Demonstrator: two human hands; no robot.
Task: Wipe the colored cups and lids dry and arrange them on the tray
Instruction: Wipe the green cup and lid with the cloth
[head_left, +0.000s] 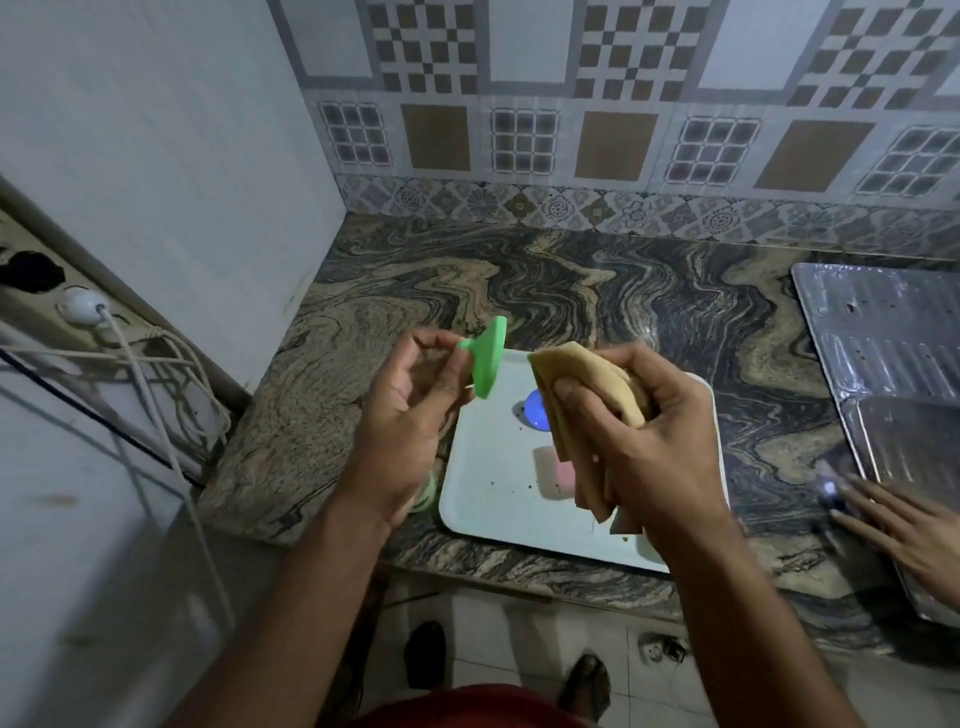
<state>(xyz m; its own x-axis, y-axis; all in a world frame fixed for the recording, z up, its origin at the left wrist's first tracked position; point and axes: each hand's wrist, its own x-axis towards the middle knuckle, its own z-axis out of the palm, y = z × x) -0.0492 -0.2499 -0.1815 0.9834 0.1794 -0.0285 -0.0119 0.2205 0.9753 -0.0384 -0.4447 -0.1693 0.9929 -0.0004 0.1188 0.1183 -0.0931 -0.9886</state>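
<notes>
Where patterned wall tiles (613, 119) meet a plain pale side wall (171, 156), a corner of swirled brown and black stone table (571, 280), reaching forward to an edge above a light tiled floor (519, 634). Checkerboard and grid squares high on the tiles, a band of floral motifs along the bottom just above the stone. At right, a ribbed steel draining board (883, 332) lying on the table, with another person's hand (898, 530) resting flat at its near corner, fingers straight. At left, a switchboard (52, 296) with a white plug (83, 304) and loose cables (171, 395) hanging beside it. Near the front edge, a white tray (493, 499) sitting flat on the table, lightly speckled, with a blue piece (535, 410) and a pink piece (558, 473) lying on it, both partly hidden behind the cloth. Above the tray, left hand (410, 415) raised, thumb and fingertips pinching the knob of a green lid (491, 358), held edge-on and clear of the tray. Right hand (644, 441) curled round a folded tan cloth (587, 405), just beside the lid, apart from it. Something pale green (428, 493) peeping out under the left wrist, at the tray's left edge; too hidden to name. Two dark sandalled feet (584, 686) on the floor below.
</notes>
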